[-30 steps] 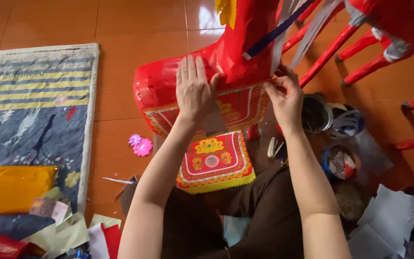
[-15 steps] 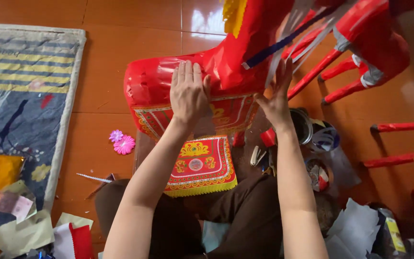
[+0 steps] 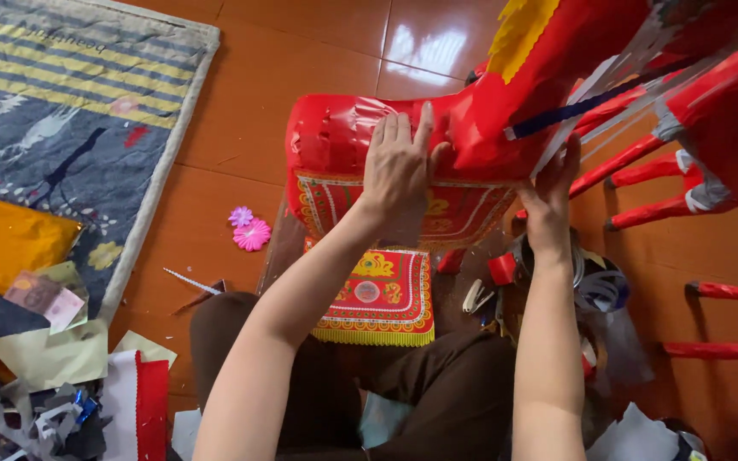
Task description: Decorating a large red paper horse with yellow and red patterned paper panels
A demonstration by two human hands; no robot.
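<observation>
Left hand (image 3: 399,162), flat and open, should press the patterned panel (image 3: 437,209) smooth on the red paper horse (image 3: 471,119) while right hand (image 3: 548,201), at three o'clock, pinches its edge.

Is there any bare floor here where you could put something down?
Yes: orange tiles lie bare between the striped rug and the red paper horse, above the pink flowers. Crowded: paper scraps at lower left, tape rolls and red sticks at right.

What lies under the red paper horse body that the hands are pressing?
Under the red paper horse body hangs a patterned red and yellow cloth panel with a fringe. The left hand and forearm cover part of it; the floor directly below is hidden.
</observation>
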